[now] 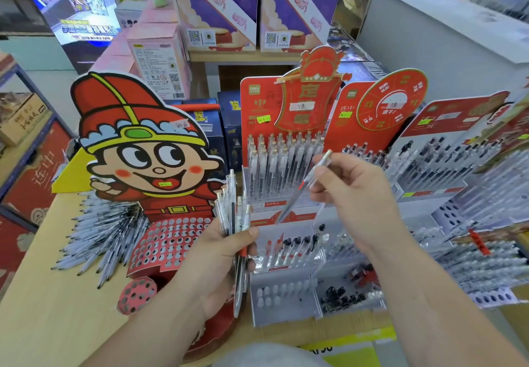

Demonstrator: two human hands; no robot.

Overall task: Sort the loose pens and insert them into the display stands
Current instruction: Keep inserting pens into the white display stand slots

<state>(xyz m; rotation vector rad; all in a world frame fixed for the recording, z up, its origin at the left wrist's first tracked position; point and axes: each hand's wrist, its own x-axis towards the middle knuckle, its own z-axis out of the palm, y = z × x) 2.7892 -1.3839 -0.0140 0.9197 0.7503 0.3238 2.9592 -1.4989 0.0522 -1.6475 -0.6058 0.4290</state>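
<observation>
Pens point(230, 209) are gathered in a loose bundle in the left hand point(226, 255), standing roughly upright with the thumb pressed across the front and the fingers curled round behind. The right hand point(352, 192) pinches one clear pen point(290, 204) near its upper end between thumb and fingertips, tilted so its tip points down toward the red display stand point(257, 108), which has rows of pens already upright in it. Below that stand is a tiered rack point(282, 313) with only a few slots filled. More loose pens point(106, 232) lie fanned out on the wooden table point(57, 309) to the left, beside a cartoon stand point(171, 240) whose punched holes look mostly unfilled.

These pens look light, stiff and smooth, so a bundle is likely to slip or fan apart if the hold slackens. A single pen is probably best held on the barrel just below the clip end, leaving the tip free to find a hole. The plastic seems sturdy enough, though forcing a pen in at an angle could bend the cardboard.
</observation>
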